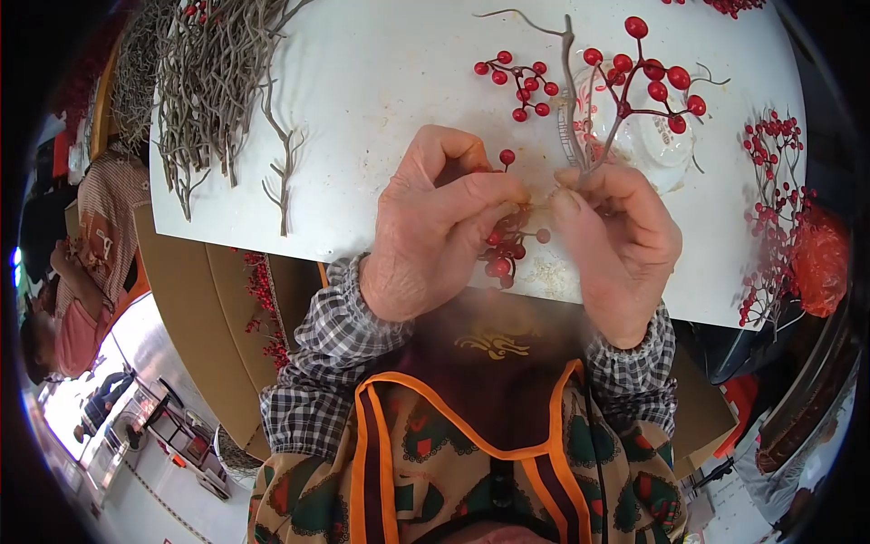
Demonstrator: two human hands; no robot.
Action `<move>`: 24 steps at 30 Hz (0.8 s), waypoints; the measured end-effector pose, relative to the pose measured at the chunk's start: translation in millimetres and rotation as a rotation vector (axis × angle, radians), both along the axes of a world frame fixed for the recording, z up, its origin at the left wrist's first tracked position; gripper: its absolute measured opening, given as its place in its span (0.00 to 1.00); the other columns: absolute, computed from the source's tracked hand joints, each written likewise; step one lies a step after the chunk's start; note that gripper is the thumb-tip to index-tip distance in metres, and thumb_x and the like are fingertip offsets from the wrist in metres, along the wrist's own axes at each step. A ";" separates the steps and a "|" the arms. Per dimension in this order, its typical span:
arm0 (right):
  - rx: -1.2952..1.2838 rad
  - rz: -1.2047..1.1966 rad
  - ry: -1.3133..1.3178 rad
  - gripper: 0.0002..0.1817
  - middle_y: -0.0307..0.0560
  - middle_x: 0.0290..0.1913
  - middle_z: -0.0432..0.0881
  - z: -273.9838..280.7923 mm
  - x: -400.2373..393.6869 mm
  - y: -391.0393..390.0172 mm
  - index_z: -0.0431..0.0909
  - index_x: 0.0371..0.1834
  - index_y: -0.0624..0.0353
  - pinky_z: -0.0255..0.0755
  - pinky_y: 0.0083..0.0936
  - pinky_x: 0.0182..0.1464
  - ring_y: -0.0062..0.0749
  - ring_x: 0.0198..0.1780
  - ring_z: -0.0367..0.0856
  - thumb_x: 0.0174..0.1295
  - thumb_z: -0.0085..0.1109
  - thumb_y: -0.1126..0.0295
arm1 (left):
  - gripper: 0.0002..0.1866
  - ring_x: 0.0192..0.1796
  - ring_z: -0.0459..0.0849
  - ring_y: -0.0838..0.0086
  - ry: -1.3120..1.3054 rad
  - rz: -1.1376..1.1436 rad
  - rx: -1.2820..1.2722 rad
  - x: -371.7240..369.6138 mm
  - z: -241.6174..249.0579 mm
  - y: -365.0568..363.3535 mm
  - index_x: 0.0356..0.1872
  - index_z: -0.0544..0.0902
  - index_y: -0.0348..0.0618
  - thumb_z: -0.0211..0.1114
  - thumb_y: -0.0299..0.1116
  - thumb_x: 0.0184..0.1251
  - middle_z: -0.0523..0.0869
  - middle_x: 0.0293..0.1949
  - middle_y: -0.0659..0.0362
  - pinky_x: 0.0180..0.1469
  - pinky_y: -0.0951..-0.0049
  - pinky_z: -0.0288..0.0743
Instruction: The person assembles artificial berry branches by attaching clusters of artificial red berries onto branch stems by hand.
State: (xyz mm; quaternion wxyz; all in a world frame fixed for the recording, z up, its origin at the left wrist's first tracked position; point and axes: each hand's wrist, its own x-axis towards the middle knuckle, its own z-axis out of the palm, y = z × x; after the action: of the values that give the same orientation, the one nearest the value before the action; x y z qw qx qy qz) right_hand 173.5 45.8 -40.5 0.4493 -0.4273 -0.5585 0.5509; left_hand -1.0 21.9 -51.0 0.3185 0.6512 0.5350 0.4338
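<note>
My left hand (421, 227) is closed in a pinch around a sprig of red berries (499, 267), whose berries show above and below the fingers. Close beside it, my right hand (627, 245) grips the lower end of a grey twig (570, 82) between thumb and fingers. Red berries (654, 71) on a dark stem fan out from this twig. The fingertips of both hands are a short gap apart, and the contact between sprig and twig is partly hidden. Beyond the hands, a loose berry sprig (523, 84) lies on the white table (381, 82).
A heap of grey twigs (213, 91) covers the table's far left, with a single twig (283, 163) beside it. A whitish dish (666, 145) sits behind the right hand. Finished-looking berry branches (770, 208) and a red plastic bag (820, 263) are at right. A cardboard box (204, 317) stands below left.
</note>
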 end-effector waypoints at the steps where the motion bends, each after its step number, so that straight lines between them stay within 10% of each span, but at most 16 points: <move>1: 0.015 -0.006 -0.007 0.07 0.39 0.33 0.77 -0.1 0.2 0.1 0.76 0.40 0.68 0.69 0.15 0.36 0.16 0.32 0.72 0.60 0.62 0.80 | 0.14 0.37 0.77 0.69 -0.010 0.000 -0.005 0.0 -0.1 -0.1 0.36 0.85 0.42 0.68 0.14 0.48 0.72 0.38 0.57 0.36 0.73 0.77; 24: 0.146 -0.047 -0.074 0.09 0.39 0.34 0.77 -10.4 -1.2 -2.9 0.75 0.41 0.67 0.68 0.15 0.37 0.18 0.33 0.72 0.58 0.64 0.81 | 0.08 0.38 0.74 0.75 0.043 -0.038 0.005 -4.9 -3.8 1.0 0.40 0.85 0.42 0.68 0.23 0.58 0.72 0.39 0.59 0.39 0.78 0.71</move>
State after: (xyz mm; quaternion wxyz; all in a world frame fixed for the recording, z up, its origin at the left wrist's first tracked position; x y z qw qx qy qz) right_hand 172.3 42.9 -50.9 0.4712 -0.4265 -0.6031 0.4820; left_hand -5.9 22.9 -54.8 0.3134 0.6711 0.5282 0.4153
